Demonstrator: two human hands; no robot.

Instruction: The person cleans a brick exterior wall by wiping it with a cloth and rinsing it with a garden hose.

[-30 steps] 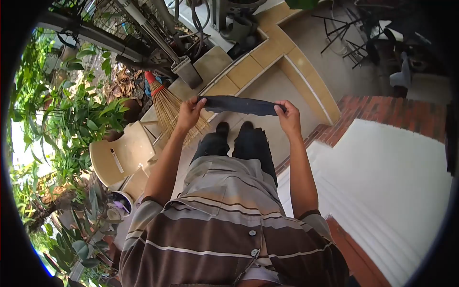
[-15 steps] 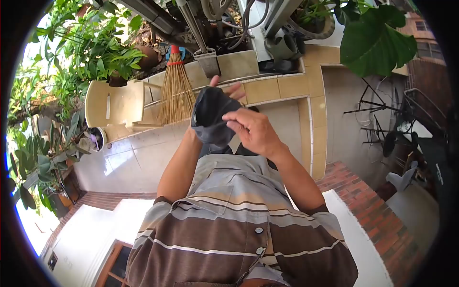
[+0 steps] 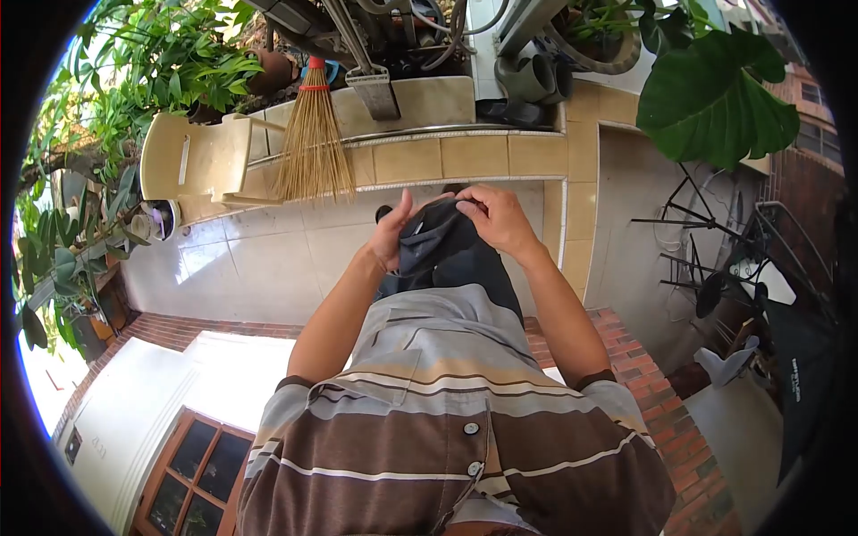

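Closest to you is your own striped shirt (image 3: pixel 429 402), brown and grey, with both bare forearms reaching forward from it. Your hands meet just in front of your waist, and a dark cloth (image 3: pixel 427 246) is bunched between them. Your left hand (image 3: pixel 391 234) grips the cloth's left side, thumb up. Your right hand (image 3: pixel 497 219) pinches its top edge from above, fingers curled over the fabric. Both hands touch the cloth, so neither is nearer. It hangs from your fingers down towards your dark trousers, its long axis running away from your body rather than across it. Beyond your hands is a pale tiled floor (image 3: pixel 268 268). Further off, a straw broom (image 3: pixel 311 147) leans on a tiled ledge (image 3: pixel 465 156), with a cream plastic chair (image 3: pixel 192 165) to its left among green plants.
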